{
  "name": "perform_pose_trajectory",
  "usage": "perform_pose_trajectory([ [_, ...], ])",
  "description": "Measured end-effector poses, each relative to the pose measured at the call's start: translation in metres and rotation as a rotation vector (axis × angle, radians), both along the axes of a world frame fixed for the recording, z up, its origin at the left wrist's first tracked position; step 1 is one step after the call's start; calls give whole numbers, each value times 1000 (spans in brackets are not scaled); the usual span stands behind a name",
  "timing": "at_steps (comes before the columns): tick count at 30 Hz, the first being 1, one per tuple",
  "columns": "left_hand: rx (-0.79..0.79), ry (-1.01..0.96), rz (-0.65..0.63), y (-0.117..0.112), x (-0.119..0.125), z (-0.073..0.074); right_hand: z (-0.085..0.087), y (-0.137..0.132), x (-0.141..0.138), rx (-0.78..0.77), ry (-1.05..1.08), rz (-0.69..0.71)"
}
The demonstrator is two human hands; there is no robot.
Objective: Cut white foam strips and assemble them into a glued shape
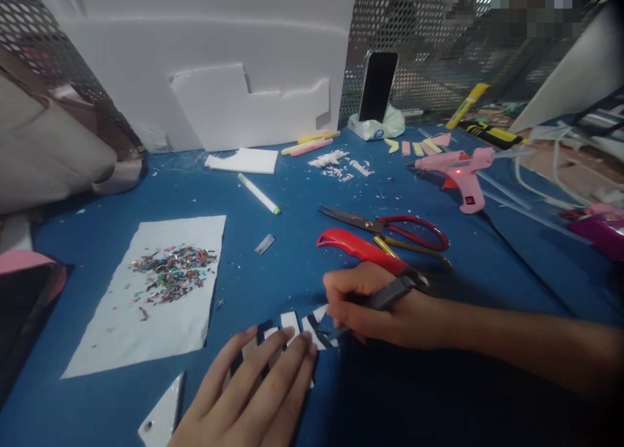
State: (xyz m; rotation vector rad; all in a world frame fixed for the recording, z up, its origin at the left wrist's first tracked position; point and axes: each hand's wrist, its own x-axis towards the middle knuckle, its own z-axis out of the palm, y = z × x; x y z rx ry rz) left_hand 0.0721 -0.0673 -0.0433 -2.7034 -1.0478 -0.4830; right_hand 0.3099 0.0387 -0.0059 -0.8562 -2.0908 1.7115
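Observation:
My right hand (373, 301) is closed around a dark grey marker (390, 294), its tip slanting down to the left. The tip meets a white piece with black stripes (308, 323) low in the middle of the view. Spread over that piece, my left hand (263, 388) lies flat with fingers extended and presses it to the table; the fingers hide much of it. Just beyond my right hand are a red-handled cutter (353, 247) and scissors (390, 226) with dark red handles.
Left on the blue table (273, 278) lies a white sheet (190, 343) bearing colourful bits. A pink glue gun (470, 171) with a lit red light rests right, its cord trailing. Behind are a phone (379, 86), white scraps (329, 159), a white-green pen (258, 193) and white board (253, 44).

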Motion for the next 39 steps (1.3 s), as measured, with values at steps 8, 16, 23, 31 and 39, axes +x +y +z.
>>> perform_pose_trajectory([
  [8, 7, 2, -10, 0, -1, 0, -2, 1, -2, 16, -7, 12],
  [16, -2, 6, -12, 1, -1, -1, 0, 1, -1, -3, -1, 20],
  [23, -7, 18, -16, 1, -1, 2, -1, 1, -1, 3, -16, 5],
  [31, -6, 11, -11, 0, 0, 1, 1, 1, -1, -17, -30, 3],
  [39, -9, 16, -4, 0, 0, 1, 0, 0, 0, 3, -4, 4],
])
